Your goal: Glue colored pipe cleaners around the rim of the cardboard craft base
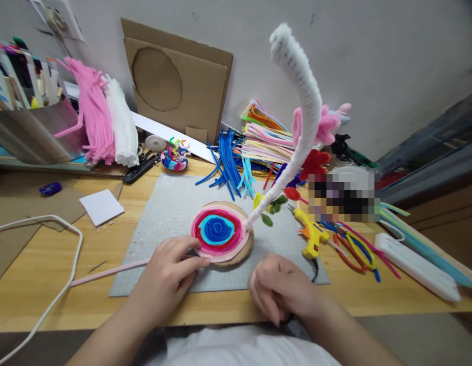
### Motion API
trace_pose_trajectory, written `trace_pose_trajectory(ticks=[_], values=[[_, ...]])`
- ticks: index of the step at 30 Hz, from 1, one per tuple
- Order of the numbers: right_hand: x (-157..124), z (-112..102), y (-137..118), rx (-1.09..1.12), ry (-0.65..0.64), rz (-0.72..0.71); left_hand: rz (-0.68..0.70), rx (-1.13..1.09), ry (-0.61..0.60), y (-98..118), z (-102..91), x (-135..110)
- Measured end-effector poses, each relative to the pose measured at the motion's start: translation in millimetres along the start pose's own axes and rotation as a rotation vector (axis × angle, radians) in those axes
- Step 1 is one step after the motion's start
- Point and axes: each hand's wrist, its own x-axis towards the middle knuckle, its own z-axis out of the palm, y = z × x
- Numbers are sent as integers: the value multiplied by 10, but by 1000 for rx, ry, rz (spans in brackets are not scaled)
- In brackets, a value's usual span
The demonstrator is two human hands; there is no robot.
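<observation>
A round cardboard disc (249,249) lies on the cutting mat, covered with coiled pipe cleaners (216,230) in blue, light blue, red and pinks. At its lower left edge, my left hand (167,269) pinches a pale pink pipe cleaner (110,273), whose loose tail runs left across the table. A curved white fuzzy stem (310,112) rises from the disc's right side, with pipe-cleaner flowers and leaves around it. My right hand (284,284) is curled closed at the mat's front edge, apart from the disc; what its fingers enclose is hidden.
On the right are a yellow glue gun (312,236), scissors (358,254) and a white power strip (417,264). Blue pipe cleaners (229,157) lie behind the disc. A metal pen holder (37,132) and pink bundle (93,112) stand left; a white cable (78,249) loops at front left.
</observation>
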Motion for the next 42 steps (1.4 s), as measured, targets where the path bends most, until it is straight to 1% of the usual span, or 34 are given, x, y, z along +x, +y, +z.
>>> trace_pose_trajectory(ticks=[2,3,4,5,6,8,9,10,12,16,20,24,27,32,34,39,42], values=[[21,2,110,-335,373,-12,7,4,7,-2,0,2],[34,16,142,-508,522,-49,9,5,8,-4,0,3],[45,36,161,-648,612,-107,10,5,8,-6,0,3],[53,60,169,-752,641,-178,10,6,6,-8,1,2],[58,88,171,-834,623,-249,10,7,5,-9,2,1],[64,145,175,-973,531,-366,9,9,5,-10,3,-1],[67,172,182,-1036,480,-401,7,10,5,-10,4,-2],[70,198,193,-1090,440,-417,4,10,3,-9,5,-3],[76,238,223,-1151,408,-412,3,8,-2,-8,7,-6],[78,272,267,-1201,411,-391,5,5,-6,-8,10,-16],[68,264,256,-1218,428,-386,2,2,-4,-6,8,-14],[72,254,243,-1139,452,-359,8,6,3,-9,10,-3],[80,262,254,-1068,489,-366,5,12,5,-13,12,-5],[116,283,251,-1117,503,-389,2,9,3,-8,2,-5],[138,282,227,-1169,462,-417,7,9,0,-2,-3,5],[169,240,143,-1389,246,-451,17,16,4,2,5,14],[165,203,113,-1481,164,-474,11,18,1,-8,19,-3]])
